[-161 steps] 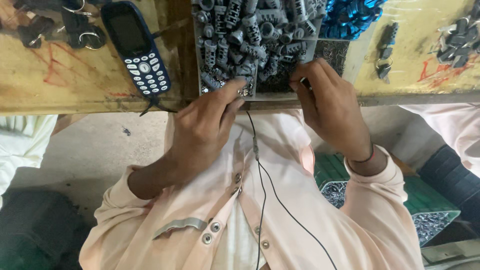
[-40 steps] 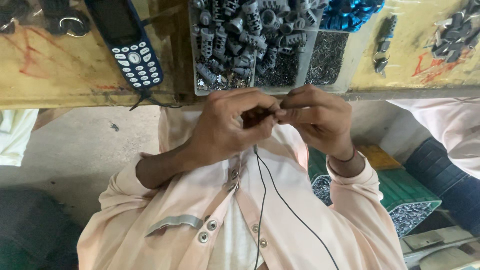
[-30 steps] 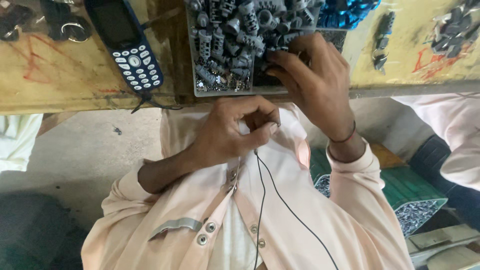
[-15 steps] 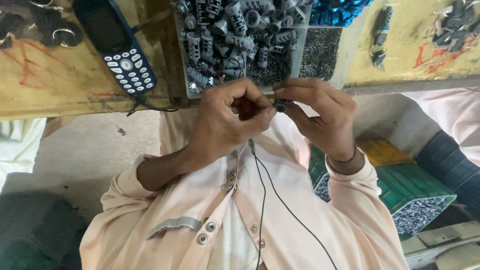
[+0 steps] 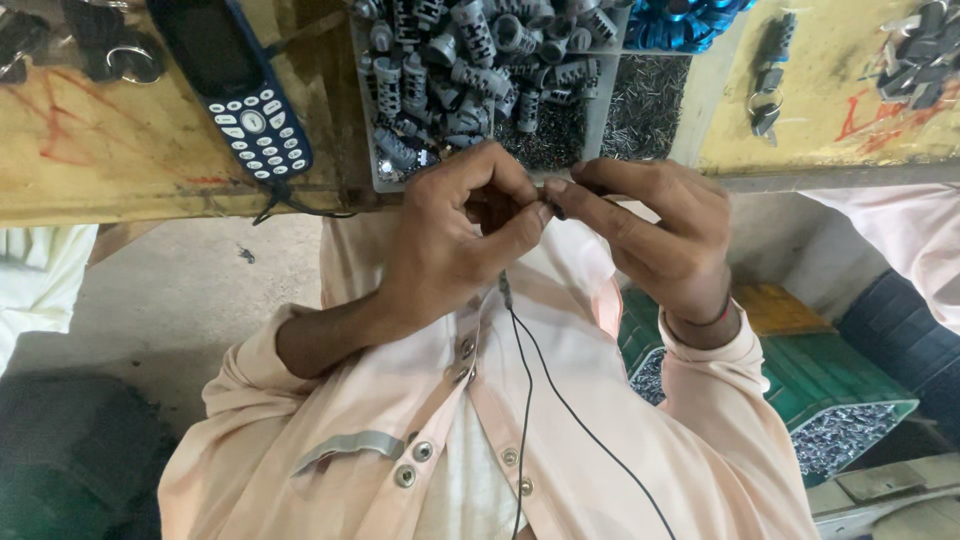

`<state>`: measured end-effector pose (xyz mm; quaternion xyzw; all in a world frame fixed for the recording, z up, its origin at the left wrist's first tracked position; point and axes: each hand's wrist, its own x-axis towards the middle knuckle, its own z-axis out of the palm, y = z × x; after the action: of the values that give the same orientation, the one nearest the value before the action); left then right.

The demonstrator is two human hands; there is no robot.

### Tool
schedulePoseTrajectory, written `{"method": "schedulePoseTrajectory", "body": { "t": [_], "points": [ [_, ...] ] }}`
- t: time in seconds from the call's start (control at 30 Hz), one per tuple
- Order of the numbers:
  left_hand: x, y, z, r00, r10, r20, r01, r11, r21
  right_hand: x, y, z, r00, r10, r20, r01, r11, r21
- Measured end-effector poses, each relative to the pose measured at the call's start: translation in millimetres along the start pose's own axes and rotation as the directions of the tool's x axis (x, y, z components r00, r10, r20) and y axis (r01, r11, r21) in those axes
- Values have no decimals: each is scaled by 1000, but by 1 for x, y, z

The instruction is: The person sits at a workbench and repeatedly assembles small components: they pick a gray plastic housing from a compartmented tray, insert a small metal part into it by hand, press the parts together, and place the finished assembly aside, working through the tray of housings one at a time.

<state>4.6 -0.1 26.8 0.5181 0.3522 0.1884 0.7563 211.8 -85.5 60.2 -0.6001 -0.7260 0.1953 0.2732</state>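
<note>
My left hand [image 5: 455, 245] and my right hand [image 5: 665, 235] meet just below the bench edge, fingertips pinched together around a small dark part [image 5: 553, 210] that is mostly hidden. A thin black cable [image 5: 545, 390] hangs from under my left hand down over my peach shirt. Right above my hands sits a tray [image 5: 365, 120] piled with several grey ribbed cylindrical parts [image 5: 470, 50]; its right compartment holds tiny dark pins [image 5: 645, 95].
A blue keypad phone [image 5: 235, 85] lies on the worn yellow bench [image 5: 90, 150]. Blue rings [image 5: 685, 20] and loose dark parts [image 5: 915, 50] lie at the back right. A green crate [image 5: 840, 400] of small metal pieces stands low on the right.
My right hand reached into the tray of grey parts, came back to my left hand, and both now pinch a small part together at the bench edge.
</note>
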Motion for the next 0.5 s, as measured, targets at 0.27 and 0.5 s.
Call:
{"method": "schedulePoseTrajectory", "body": {
  "t": [0.27,0.5],
  "points": [
    [1,-6,12,966,256,-22,-257,966,-8,25,-31,-5,971,239,-30,-230,956,183],
    [2,-5,-4,917,391,78,-398,910,113,44,45,-16,926,276,-260,-344,900,-270]
  ]
}}
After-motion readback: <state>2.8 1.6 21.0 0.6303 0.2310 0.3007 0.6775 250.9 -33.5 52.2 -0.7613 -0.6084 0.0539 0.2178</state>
